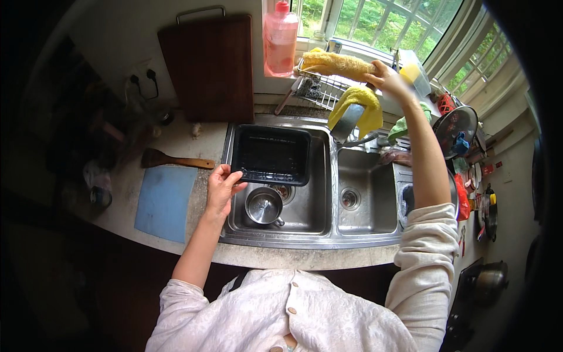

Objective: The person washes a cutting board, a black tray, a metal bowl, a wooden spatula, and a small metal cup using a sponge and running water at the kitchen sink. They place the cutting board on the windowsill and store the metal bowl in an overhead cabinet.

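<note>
My left hand (223, 187) pinches the near left corner of a black rectangular tray (272, 154), which it holds over the large basin of a steel double sink (308, 215). Wet marks shine along the tray's near inside edge. Below it, a metal cup with a handle (264, 206) stands on the basin floor beside the drain. At the window sill, my right hand (387, 81) has its fingers around the right end of a tan loofah (338, 64). The loofah lies across the top of a wire rack (327, 94); whether it is lifted off, I cannot tell.
A yellow cloth (371, 108) drapes over the faucet (347, 123), below my right arm. Behind the sink stand a dark wooden cutting board (211, 70) and a bottle of pink liquid (280, 42). A wooden spatula (176, 159) and a blue mat (166, 202) lie on the left counter.
</note>
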Available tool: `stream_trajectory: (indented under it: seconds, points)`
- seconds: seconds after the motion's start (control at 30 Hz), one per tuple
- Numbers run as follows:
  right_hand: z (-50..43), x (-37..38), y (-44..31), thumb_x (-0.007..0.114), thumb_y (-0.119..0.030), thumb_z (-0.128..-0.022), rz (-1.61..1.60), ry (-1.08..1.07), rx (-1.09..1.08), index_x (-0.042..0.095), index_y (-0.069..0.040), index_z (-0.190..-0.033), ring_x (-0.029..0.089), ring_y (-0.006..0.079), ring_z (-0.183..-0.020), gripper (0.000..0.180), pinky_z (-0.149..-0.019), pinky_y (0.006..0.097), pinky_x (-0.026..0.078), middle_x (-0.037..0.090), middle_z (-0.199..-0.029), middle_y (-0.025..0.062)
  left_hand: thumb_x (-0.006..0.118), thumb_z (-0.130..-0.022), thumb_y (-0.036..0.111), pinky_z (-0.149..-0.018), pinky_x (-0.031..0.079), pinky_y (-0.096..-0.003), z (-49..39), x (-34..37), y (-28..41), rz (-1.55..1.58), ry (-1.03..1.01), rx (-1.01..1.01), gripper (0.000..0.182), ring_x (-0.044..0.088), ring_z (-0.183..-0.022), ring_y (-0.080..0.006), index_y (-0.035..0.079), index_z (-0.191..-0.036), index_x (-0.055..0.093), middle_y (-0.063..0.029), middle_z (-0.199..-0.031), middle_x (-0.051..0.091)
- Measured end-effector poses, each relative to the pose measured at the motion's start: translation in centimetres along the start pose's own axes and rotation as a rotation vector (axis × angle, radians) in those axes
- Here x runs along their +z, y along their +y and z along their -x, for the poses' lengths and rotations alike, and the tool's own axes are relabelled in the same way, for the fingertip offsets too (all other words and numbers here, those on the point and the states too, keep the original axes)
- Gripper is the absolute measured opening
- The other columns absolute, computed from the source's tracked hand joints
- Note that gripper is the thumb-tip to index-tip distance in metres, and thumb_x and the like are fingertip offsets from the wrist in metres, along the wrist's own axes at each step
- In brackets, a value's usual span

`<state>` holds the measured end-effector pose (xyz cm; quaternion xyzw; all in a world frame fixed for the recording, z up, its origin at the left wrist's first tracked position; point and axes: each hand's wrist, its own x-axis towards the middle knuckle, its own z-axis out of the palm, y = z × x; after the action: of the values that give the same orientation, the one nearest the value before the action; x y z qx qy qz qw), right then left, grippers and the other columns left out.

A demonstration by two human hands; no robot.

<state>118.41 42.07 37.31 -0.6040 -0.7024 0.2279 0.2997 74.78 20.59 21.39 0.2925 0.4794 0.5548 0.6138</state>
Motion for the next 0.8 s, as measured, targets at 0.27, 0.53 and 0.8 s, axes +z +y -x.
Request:
stream_trajectory:
  seconds: [0.27,0.53,0.8]
  points:
    - [4.4,2.3,-2.6,0.057,-0.039,-0.094,0.563,0.636,-0.212,0.048,-0.004,-0.134,0.056,0.0397,-0.114,0.054,-0.094,0.0458,0.047,0.056,-0.124,0.0215,0.065,-0.085,-0.001,-0.064,0.062,-0.0253,-2.3,4.6,-4.9,0.089,-0.052,-0.234,0.016,0.063,-0.072,-0.0101,0.009,-0.089,0.053,-0.0018,-0.083,0.058]
    - [15.3,9.1,5.5,0.058,-0.002,-0.081,0.584,0.409,-0.169,0.06,-0.002,-0.108,0.058,0.0297,-0.106,0.028,-0.085,0.0416,0.051,0.057,-0.112,0.0157,0.062,-0.085,-0.002,-0.067,0.062,-0.0261,-3.9,7.2,-8.3,0.004,-0.042,-0.295,0.012,0.062,-0.073,-0.0109,0.005,-0.087,0.053,-0.0031,-0.083,0.057]
    - [13.7,10.6,14.1,0.056,0.001,-0.077,0.803,-0.104,0.096,0.061,0.0,-0.092,0.061,0.0334,-0.101,0.016,-0.081,0.0431,0.053,0.061,-0.099,0.0158,0.053,-0.084,-0.003,-0.068,0.063,-0.0309,-6.6,10.2,-11.8,-0.061,-0.041,-0.471,0.007,0.061,-0.074,-0.0149,0.003,-0.088,0.053,-0.0049,-0.081,0.056]
